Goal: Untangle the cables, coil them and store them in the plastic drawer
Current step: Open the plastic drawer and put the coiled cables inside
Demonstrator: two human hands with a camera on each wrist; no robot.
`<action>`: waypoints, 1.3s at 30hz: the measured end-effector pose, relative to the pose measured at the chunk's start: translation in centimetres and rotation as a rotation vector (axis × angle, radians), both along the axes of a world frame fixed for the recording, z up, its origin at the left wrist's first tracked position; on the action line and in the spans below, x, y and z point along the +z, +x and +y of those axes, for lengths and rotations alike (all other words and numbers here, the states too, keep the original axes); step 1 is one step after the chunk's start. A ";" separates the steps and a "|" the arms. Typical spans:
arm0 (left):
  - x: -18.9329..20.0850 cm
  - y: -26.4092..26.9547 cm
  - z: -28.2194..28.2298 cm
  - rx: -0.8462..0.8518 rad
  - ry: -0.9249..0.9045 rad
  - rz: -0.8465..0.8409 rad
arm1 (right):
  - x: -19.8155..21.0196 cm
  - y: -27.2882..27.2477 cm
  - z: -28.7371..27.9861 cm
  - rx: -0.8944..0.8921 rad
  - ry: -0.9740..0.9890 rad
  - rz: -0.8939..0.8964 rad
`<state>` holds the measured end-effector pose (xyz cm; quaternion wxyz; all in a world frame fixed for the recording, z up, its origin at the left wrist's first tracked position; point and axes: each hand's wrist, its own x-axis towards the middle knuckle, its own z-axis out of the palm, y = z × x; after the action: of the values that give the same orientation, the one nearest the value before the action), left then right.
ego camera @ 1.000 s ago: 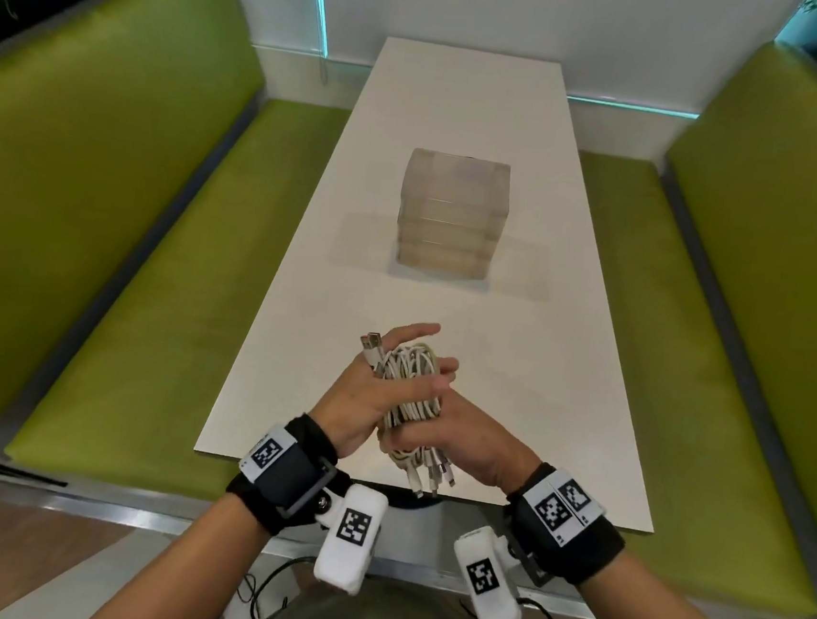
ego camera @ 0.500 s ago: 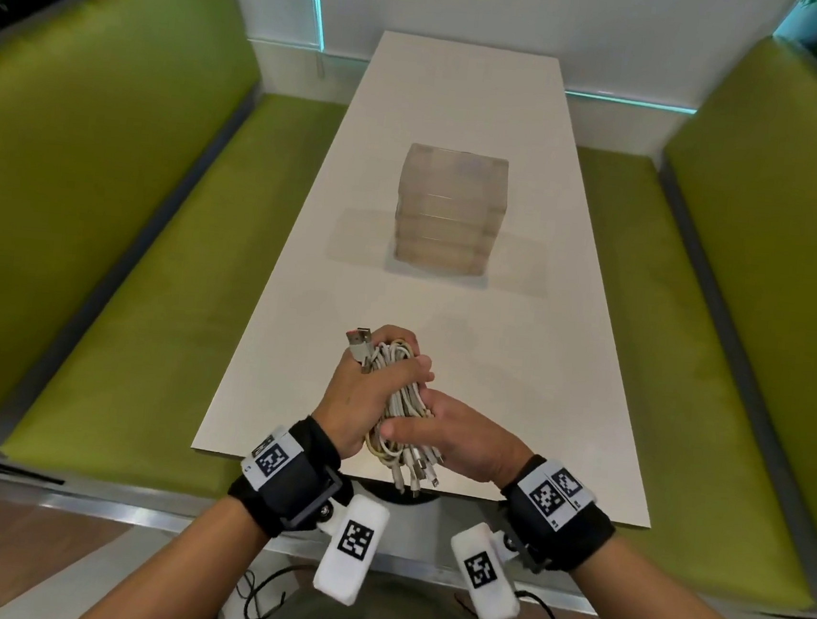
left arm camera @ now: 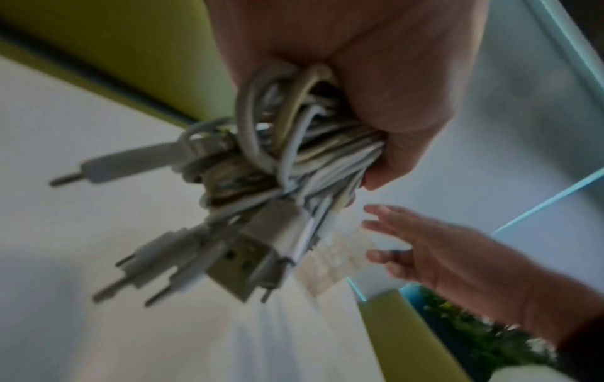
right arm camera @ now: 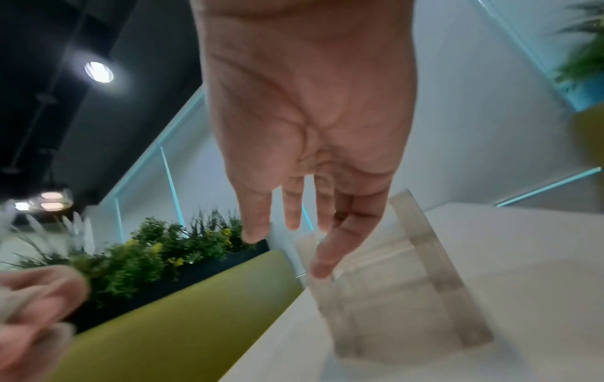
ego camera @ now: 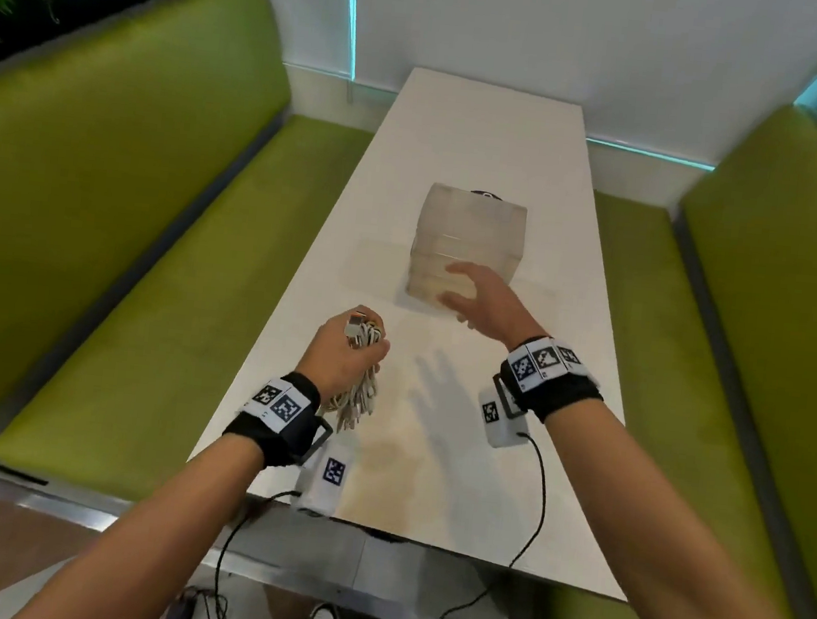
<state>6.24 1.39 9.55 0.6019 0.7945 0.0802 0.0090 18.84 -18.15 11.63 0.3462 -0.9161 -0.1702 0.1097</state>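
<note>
My left hand grips a coiled bundle of white cables above the near part of the white table. In the left wrist view the cables bulge from the fist, with a USB plug and several jack plugs sticking out. My right hand is open, fingers straight, stretched forward just in front of the translucent plastic drawer unit at mid-table. The right wrist view shows the spread fingers close to the drawer unit, holding nothing; contact cannot be told.
Green benches run along both sides of the table, with a white wall at the far end. Plants stand behind the bench backs. A small dark object peeks out behind the drawer unit. Black wires hang from my wrist cameras.
My right hand has let go of the cable bundle and reached forward to the drawer unit. The left hand keeps the bundle alone and has shifted left and forward.
</note>
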 end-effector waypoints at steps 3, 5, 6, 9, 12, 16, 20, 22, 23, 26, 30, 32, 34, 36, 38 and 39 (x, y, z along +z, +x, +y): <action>0.7 2.5 0.4 -0.048 0.208 -0.008 | 0.5 4.4 1.0 -0.004 -0.226 -0.094; 1.1 3.9 0.7 -0.050 0.327 -0.022 | 0.3 5.8 1.6 -0.009 -0.318 -0.033; 1.1 4.5 0.8 -0.049 0.365 -0.024 | 0.0 6.3 1.7 -0.015 -0.351 -0.020; 1.4 5.6 1.1 -0.054 0.410 -0.034 | -0.7 6.4 1.9 -0.052 -0.400 -0.071; 1.5 6.4 1.4 -0.075 0.428 -0.056 | -0.4 5.6 2.0 -0.160 -0.329 -0.172; 1.3 6.8 1.8 -0.086 0.446 -0.061 | -0.4 3.4 2.3 -0.347 -0.381 -0.156; 1.6 5.9 0.9 -0.148 0.471 -0.050 | -1.2 1.2 1.9 -0.343 -0.433 -0.184; 1.9 5.3 0.6 -0.185 0.503 -0.054 | -1.0 0.3 1.0 -0.244 -0.411 -0.146; 2.0 4.9 0.5 -0.204 0.513 -0.056 | -0.7 -0.2 0.4 -0.189 -0.376 -0.117; 2.0 3.6 0.4 -0.239 0.543 -0.069 | 0.4 -2.2 -2.0 -0.068 -0.265 -0.057; 1.6 1.7 0.4 -0.285 0.523 -0.083 | 0.4 -5.3 -4.7 0.001 -0.169 -0.023; 1.2 0.9 0.3 -0.339 0.555 -0.069 | 0.0 -6.5 -5.3 0.023 -0.106 -0.008; 1.1 0.4 0.2 -0.401 0.615 -0.037 | -0.1 -7.5 -5.4 0.028 -0.072 -0.006; 1.1 -0.1 -0.1 -0.448 0.673 -0.011 | -0.3 -8.3 -5.4 0.021 -0.076 -0.017; 1.0 -0.5 -0.2 -0.461 0.707 0.001 | -0.6 -8.9 -5.3 0.007 -0.080 -0.030; 0.9 -0.6 -0.1 -0.457 0.717 0.006 | -0.8 -9.1 -5.3 -0.004 -0.073 -0.035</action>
<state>5.64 1.29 10.41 0.2739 0.9509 -0.1045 -0.0996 9.69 -23.46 10.85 0.3098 -0.9301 -0.1704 0.0992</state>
